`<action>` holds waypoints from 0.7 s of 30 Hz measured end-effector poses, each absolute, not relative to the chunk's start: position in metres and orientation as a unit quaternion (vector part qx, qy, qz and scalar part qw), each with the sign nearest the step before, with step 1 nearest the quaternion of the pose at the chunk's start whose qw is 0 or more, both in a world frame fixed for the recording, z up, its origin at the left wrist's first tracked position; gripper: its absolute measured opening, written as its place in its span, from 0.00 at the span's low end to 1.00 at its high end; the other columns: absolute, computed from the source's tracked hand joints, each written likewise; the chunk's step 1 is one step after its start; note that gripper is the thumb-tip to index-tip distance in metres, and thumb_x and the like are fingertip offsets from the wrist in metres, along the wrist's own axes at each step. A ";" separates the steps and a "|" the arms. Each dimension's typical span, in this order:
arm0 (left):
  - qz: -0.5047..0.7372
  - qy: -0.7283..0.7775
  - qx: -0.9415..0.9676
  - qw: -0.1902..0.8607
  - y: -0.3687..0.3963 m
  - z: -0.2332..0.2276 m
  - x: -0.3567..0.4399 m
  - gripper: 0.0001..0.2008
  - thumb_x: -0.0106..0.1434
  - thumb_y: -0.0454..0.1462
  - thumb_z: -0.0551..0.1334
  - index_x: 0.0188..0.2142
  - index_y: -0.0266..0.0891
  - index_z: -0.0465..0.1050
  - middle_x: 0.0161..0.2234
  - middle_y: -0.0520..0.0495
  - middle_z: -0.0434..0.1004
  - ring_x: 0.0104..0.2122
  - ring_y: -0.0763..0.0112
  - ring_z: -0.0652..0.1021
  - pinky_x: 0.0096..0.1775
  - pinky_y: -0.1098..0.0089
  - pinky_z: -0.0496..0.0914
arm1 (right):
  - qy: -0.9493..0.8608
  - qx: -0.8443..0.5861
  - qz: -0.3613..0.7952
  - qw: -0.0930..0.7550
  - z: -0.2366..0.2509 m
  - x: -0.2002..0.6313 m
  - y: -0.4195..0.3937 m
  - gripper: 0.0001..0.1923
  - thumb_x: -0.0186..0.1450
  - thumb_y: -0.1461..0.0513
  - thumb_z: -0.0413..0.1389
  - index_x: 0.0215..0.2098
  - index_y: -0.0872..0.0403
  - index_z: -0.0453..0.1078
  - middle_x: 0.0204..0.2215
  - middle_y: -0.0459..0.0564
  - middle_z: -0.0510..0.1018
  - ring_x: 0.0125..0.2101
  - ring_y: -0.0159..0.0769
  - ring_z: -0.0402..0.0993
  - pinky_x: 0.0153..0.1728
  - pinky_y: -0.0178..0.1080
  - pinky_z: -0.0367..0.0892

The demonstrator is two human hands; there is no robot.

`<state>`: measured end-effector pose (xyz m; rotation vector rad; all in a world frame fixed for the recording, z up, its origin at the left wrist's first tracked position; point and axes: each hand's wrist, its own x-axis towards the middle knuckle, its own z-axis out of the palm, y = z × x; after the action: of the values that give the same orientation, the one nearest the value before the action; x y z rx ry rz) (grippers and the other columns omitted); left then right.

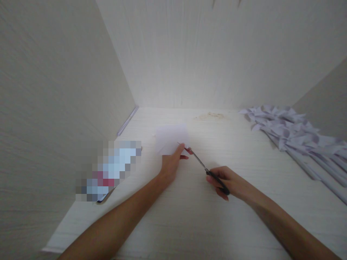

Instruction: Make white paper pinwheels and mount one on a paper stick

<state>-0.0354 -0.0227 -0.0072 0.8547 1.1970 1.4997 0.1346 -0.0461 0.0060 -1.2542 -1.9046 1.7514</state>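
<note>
My left hand (172, 159) grips a small white sheet of paper (170, 135) by its near right part, the thumb on top and the fingers underneath. In my right hand (223, 178) is a pair of scissors (200, 161) with dark handles and thin metal blades. The blades point up and left to the paper's near right corner, beside my left fingertips. Whether the blades are apart or closed on the paper I cannot tell. The fingers of my right hand are wrapped round the handles.
Several folded paper pinwheels on rolled paper sticks (287, 133) lie at the right. A blurred-out phone-like device (116, 166) lies at the left. Along the left wall is a thin folded paper strip (128, 121). Brownish marks (213, 116) show near the back wall (189, 65).
</note>
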 end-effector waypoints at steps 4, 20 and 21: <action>0.620 0.501 0.345 0.494 -0.023 -0.006 -0.034 0.09 0.51 0.40 0.58 0.26 0.36 0.68 0.26 0.49 0.72 0.25 0.72 0.73 0.23 0.74 0.66 | -0.644 -0.426 0.621 0.133 0.007 0.133 -0.047 0.22 0.56 0.48 0.48 0.16 0.54 0.52 0.08 0.39 0.59 0.10 0.23 0.53 0.13 0.30 0.46; 0.625 0.505 0.320 0.502 -0.024 -0.006 -0.033 0.08 0.52 0.40 0.58 0.25 0.36 0.69 0.25 0.50 0.72 0.25 0.73 0.74 0.23 0.76 0.65 | -0.640 -0.447 0.611 0.133 0.005 0.132 -0.048 0.20 0.57 0.50 0.50 0.17 0.55 0.54 0.08 0.40 0.61 0.10 0.22 0.54 0.13 0.29 0.47; 0.626 0.505 0.322 0.500 -0.024 -0.006 -0.032 0.08 0.52 0.40 0.58 0.25 0.36 0.69 0.25 0.50 0.72 0.25 0.73 0.74 0.23 0.76 0.65 | -0.639 -0.448 0.611 0.133 0.005 0.131 -0.048 0.20 0.57 0.50 0.50 0.17 0.55 0.54 0.08 0.40 0.61 0.10 0.22 0.54 0.13 0.29 0.47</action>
<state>-0.0324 -0.0236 -0.0063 0.7782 1.2202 1.5127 0.1314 -0.0482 0.0054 -1.2985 -1.8528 1.7728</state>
